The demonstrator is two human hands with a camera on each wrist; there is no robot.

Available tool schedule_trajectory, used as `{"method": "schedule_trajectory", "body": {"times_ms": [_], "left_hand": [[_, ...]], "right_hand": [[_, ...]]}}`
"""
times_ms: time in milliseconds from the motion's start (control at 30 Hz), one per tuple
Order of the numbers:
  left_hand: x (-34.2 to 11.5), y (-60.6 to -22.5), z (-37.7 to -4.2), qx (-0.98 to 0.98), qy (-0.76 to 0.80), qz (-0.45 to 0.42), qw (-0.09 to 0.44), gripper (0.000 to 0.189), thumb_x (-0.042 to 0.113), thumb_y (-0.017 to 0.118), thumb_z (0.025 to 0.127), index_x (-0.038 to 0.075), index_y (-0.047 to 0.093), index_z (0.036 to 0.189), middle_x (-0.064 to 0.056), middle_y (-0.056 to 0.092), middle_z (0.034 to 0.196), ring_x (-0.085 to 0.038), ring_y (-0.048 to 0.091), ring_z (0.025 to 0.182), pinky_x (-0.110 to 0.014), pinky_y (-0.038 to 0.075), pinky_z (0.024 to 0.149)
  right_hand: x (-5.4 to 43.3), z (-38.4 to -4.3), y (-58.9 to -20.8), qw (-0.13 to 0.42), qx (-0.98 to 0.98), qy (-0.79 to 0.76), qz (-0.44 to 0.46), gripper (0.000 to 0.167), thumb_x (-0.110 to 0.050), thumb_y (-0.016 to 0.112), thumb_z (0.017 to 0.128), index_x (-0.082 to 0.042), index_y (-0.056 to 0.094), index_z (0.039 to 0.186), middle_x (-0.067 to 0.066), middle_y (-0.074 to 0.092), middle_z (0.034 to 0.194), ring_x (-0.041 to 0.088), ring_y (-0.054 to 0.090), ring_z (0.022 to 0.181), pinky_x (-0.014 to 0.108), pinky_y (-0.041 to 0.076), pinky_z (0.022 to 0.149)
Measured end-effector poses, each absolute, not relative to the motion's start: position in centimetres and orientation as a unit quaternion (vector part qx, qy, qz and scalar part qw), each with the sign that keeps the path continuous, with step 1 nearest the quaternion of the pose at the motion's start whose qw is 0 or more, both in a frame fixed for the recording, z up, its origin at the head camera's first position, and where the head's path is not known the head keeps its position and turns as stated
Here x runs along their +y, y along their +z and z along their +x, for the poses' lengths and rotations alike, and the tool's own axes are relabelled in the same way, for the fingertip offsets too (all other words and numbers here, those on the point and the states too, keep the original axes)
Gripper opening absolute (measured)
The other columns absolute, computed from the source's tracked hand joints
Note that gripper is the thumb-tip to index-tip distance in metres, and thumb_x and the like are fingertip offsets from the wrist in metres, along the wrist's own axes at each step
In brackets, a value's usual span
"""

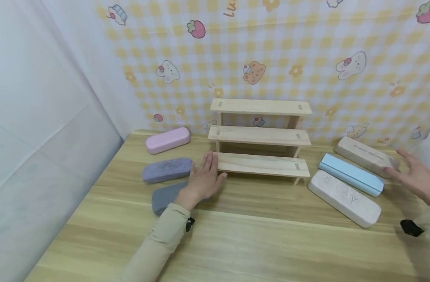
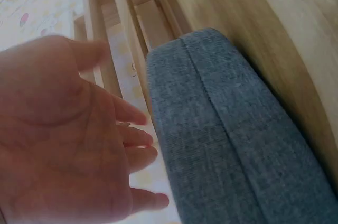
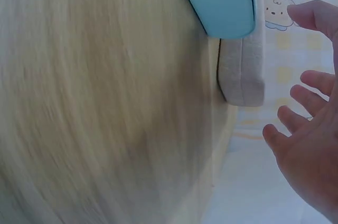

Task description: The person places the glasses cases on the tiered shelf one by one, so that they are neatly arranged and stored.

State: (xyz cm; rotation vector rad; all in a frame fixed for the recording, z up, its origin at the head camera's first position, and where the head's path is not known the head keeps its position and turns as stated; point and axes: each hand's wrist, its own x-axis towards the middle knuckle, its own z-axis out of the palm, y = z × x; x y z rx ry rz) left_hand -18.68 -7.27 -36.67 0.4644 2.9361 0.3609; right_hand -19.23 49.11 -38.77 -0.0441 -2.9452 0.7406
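In the head view, my left hand reaches over a grey-blue fabric glasses case, fingers extended and fingertips right at the left end of the lowest shelf. The left wrist view shows that case beside the palm, with nothing held. My right hand hovers at the right end of a beige glasses case, thumb and fingers spread. In the right wrist view, bare space separates the right hand from the beige case. A light blue glasses case and a cream patterned one lie in front.
A three-step wooden display rack stands at the back middle of the wooden table. Left of it lie a pink case and a purple case. Behind hangs a yellow checked cloth; a white wall borders the left side.
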Motion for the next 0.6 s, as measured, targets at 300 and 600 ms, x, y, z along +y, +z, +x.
{"method": "schedule_trajectory", "body": {"times_ms": [300,600], "left_hand": [[-6.3,-37.4,-19.1,0.982,0.069,0.161,0.07,0.072,0.048,0.031,0.099,0.004,0.005,0.149,-0.014,0.0,0.154,-0.026,0.0,0.14,-0.057,0.009,0.107],[-6.2,-37.9,-19.1,0.976,0.101,0.173,0.085,0.07,0.038,0.034,0.101,-0.002,-0.001,0.147,-0.019,-0.01,0.152,-0.031,-0.009,0.139,-0.051,0.008,0.11]], "right_hand": [[49.7,-19.4,-40.0,0.021,-0.949,0.311,-0.039,0.085,-0.037,0.049,0.094,0.005,-0.006,0.145,0.039,-0.005,0.143,0.06,0.001,0.126,0.071,0.011,0.094],[50.4,-20.4,-41.1,0.018,-0.944,0.325,-0.058,0.089,-0.038,0.054,0.092,0.008,-0.001,0.145,0.04,0.006,0.142,0.058,0.013,0.126,0.063,0.015,0.101]]}}
